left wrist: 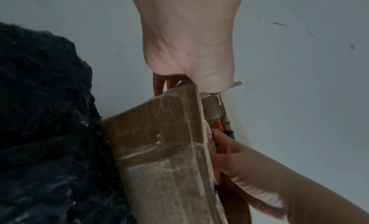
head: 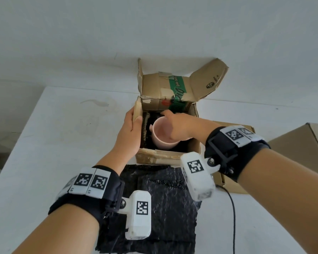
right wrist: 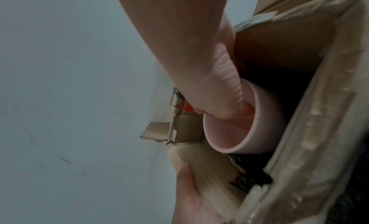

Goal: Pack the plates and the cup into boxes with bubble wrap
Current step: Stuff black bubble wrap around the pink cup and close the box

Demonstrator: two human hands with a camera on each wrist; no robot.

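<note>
Right hand point(head: 174, 125) pinched the pink cup point(head: 162, 137) by its rim inside the box point(head: 195, 147); left hand point(head: 131, 129) clamped the 9 o'clock flap; a thin rim pinch risked the cup slipping or knocking the wall

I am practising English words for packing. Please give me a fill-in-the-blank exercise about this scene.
1. The right hand holds a ____ cup.
2. The cup is inside the open cardboard ____.
3. The left hand holds the box's ____ wall.
4. The bubble wrap on the table is ____.

Answers: pink; box; left; black
</note>
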